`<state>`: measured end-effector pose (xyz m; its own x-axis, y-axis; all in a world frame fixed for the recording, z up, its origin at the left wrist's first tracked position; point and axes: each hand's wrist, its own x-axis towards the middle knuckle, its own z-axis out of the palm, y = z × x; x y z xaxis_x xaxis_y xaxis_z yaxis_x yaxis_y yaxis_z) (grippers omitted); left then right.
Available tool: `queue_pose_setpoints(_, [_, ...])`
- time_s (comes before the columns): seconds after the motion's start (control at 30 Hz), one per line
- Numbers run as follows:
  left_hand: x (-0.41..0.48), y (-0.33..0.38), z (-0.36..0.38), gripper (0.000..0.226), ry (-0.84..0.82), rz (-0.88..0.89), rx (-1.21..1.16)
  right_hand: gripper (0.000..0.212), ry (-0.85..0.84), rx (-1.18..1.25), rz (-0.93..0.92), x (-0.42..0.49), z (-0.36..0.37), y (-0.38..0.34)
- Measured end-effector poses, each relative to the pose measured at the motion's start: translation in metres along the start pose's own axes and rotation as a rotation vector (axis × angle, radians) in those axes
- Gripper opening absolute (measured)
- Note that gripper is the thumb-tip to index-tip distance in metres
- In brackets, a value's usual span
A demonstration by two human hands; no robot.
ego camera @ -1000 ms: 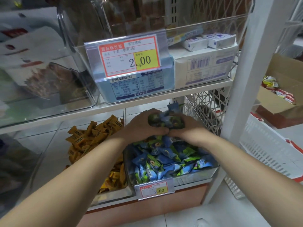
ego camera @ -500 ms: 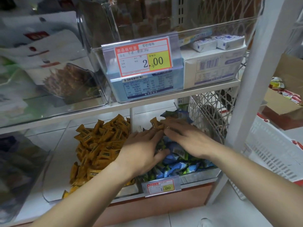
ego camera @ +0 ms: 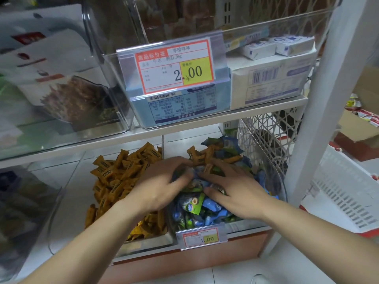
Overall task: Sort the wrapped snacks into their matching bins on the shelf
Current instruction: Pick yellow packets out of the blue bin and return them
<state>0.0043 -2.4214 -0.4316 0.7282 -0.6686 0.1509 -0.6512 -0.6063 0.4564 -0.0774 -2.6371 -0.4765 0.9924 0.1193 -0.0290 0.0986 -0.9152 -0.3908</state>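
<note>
The left hand [ego camera: 162, 187] and right hand [ego camera: 235, 189] are laid on the blue snacks [ego camera: 196, 203] in the right bin [ego camera: 248, 226], probably because stray orange snacks [ego camera: 198, 156] are stranded at 12 o'clock of them. The right fingers [ego camera: 217, 171] are spread flat. The left fingers [ego camera: 176, 167] are curled downward, and whether anything is gripped cannot be told. The matching orange pile [ego camera: 121, 173] is kept at 9 o'clock.

Upper price tag [ego camera: 174, 66] on far clear bin [ego camera: 266, 29]: red header 商品标价签, "28g", "2.00". Lower price tag [ego camera: 201, 237] on near right bin [ego camera: 244, 226]: "1.00". White box [ego camera: 272, 83] print blurred, unreadable.
</note>
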Motion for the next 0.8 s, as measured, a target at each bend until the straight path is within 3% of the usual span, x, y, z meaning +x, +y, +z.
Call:
queue_pose_setpoints(0.2, [0.057, 0.018, 0.011, 0.019, -0.058, -0.143, -0.077, 0.054, 0.032, 0.021, 0.017, -0.003, -0.007, 0.000])
queue_pose_setpoints(0.4, [0.093, 0.025, 0.028, 0.031, -0.277, -0.182, -0.093, 0.055, 0.086, 0.007, -0.006, -0.011, -0.012, 0.004])
queue_pose_setpoints(0.53, [0.090, 0.019, 0.028, 0.035, -0.359, -0.151, -0.277, 0.062, -0.058, 0.039, 0.013, -0.013, -0.014, 0.012])
queue_pose_setpoints(0.67, [0.089, 0.019, 0.032, 0.040, -0.255, -0.226, -0.300, 0.071, -0.155, 0.041, 0.031, -0.017, -0.019, 0.013])
queue_pose_setpoints(0.8, [0.094, 0.012, 0.028, 0.029, -0.033, -0.285, -0.220, 0.078, -0.094, 0.028, 0.046, -0.021, -0.023, 0.005])
